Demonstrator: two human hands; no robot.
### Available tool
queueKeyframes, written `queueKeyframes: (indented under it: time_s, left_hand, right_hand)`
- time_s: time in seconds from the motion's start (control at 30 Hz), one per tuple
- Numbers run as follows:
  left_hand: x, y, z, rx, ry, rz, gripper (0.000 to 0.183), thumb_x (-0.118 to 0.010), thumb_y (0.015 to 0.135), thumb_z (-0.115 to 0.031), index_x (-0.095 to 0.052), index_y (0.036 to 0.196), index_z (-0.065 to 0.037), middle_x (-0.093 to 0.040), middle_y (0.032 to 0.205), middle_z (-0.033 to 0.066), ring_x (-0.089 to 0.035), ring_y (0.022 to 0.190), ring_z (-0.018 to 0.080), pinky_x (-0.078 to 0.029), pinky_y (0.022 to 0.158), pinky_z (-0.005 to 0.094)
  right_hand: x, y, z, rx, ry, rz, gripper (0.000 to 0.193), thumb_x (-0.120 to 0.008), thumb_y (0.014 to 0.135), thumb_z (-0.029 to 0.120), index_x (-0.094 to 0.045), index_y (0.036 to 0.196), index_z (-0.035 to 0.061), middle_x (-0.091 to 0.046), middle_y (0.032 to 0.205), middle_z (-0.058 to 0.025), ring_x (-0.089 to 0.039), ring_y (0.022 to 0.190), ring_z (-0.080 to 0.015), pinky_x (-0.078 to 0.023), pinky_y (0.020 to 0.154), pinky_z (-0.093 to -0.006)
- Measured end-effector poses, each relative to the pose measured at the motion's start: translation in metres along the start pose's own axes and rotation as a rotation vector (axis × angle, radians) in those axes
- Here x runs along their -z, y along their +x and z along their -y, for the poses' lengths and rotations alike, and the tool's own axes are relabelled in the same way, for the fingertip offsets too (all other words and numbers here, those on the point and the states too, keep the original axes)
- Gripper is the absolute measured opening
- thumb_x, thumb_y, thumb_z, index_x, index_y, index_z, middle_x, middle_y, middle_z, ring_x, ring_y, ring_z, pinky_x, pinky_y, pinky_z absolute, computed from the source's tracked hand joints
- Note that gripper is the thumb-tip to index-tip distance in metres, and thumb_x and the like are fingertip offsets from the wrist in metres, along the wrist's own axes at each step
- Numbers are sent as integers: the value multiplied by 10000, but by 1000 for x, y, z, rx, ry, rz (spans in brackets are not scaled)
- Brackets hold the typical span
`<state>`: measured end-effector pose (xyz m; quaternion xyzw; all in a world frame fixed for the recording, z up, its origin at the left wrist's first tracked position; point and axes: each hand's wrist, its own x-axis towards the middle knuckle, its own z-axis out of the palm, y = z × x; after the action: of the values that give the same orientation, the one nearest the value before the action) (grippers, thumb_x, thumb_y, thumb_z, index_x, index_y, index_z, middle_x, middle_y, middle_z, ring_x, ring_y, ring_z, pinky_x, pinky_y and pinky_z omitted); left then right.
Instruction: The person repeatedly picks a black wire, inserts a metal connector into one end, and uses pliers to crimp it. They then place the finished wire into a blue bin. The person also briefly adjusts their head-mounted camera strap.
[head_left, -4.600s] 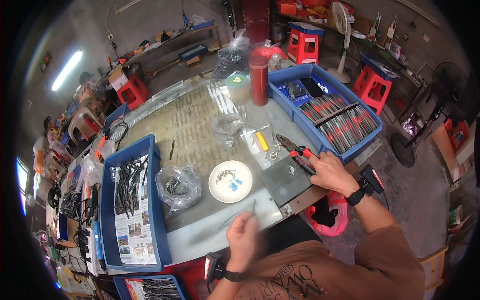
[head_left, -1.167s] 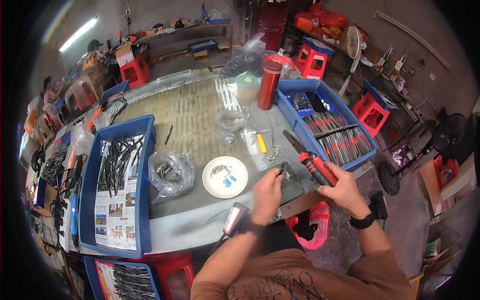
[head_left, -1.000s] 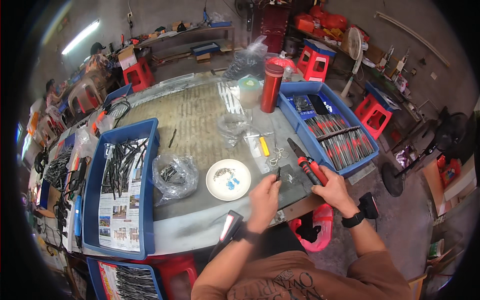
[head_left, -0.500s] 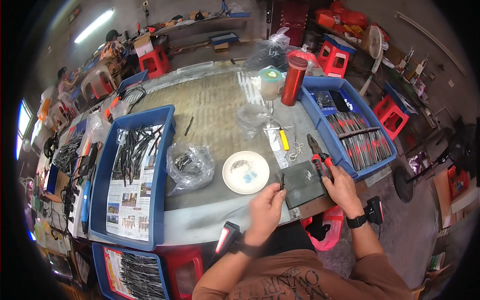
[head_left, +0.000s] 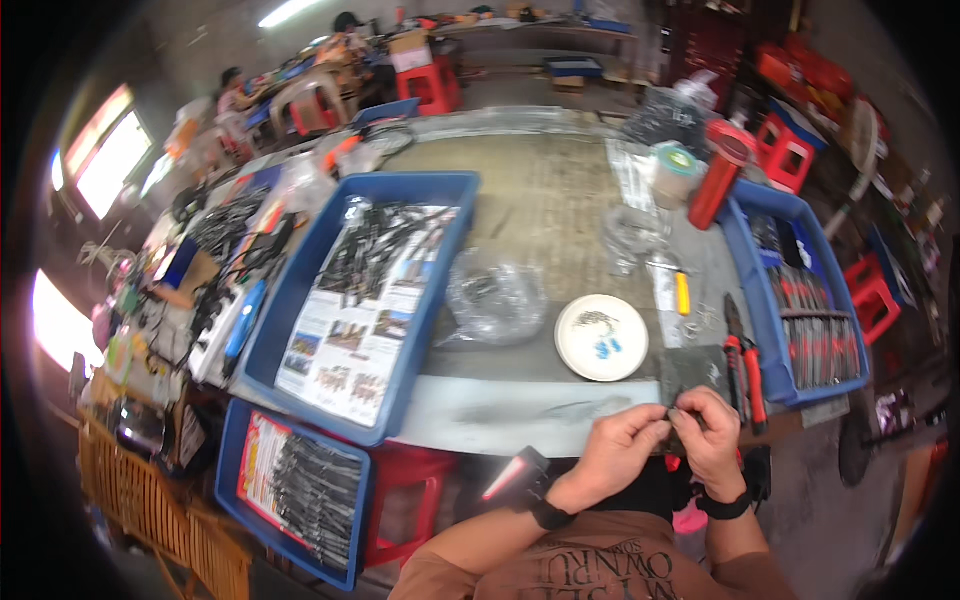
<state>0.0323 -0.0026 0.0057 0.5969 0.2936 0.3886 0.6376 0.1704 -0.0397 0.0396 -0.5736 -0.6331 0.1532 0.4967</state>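
White dish [head_left: 577, 352]: one. Placed relative to dish: hands [head_left: 615, 452], two, front right; pliers [head_left: 734, 362], one pair, right; yellow-handled tool [head_left: 683, 293], one, right; red flask [head_left: 714, 187], one, back right; large blue trays [head_left: 424, 320], three: left, front left, right.

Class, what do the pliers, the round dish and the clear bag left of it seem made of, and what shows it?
The pliers: dark head, probably metal; bright red-and-black handles, seemingly plastic or rubber. The round dish: smooth, pale, ceramic or plastic; blur leaves it open. The clear bag: likely thin plastic film, see-through, wrinkled, glinting.
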Motion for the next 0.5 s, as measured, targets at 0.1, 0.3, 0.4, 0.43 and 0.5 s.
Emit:
queueKeyframes:
  time_s: [0.1, 0.3, 0.4, 0.43, 0.5]
  left_hand:
    - [7, -5, 2, 44, 5, 0, 153, -553, 847, -33, -600, 981, 25, -631, 851, 37, -561, 771, 75, -475, 699, 229]
    - [21, -16, -2, -357, 293, -173, 110, -570, 799, -46, -562, 892, 11, -584, 751, 166, -560, 697, 351, -449, 614, 376]
    - [37, -29, -9, -345, 337, -207, 107, -563, 800, -45, -559, 890, 14, -579, 760, 173, -554, 726, 371, -441, 623, 398]
    - [44, -34, -12, -309, 340, -215, 108, -561, 801, -44, -559, 892, 15, -580, 765, 173, -558, 735, 368, -439, 627, 401]
    - [60, -47, -20, -262, 319, -321, 131, -583, 802, -57, -571, 915, 8, -585, 745, 151, -575, 687, 297, -451, 606, 349]
  right_hand:
    - [-12, -1, -1, 102, -74, 10, 64, -590, 737, 9, -532, 755, -13, -503, 660, -120, -485, 570, -258, -389, 519, -318]
    - [-35, -5, -3, 207, 16, -27, 64, -541, 765, 24, -498, 727, -5, -465, 648, -127, -453, 568, -277, -374, 534, -336]
    - [-41, -6, -5, 142, 60, 73, 96, -520, 816, 74, -516, 784, -17, -497, 708, -117, -477, 620, -238, -390, 575, -304]
    - [-45, -5, -6, 153, 59, 92, 99, -525, 819, 78, -523, 805, -20, -507, 727, -115, -485, 637, -224, -393, 585, -296]
    - [-51, -8, -7, 39, 89, 122, 122, -525, 833, 93, -541, 845, -28, -526, 760, -111, -490, 662, -199, -394, 606, -281]
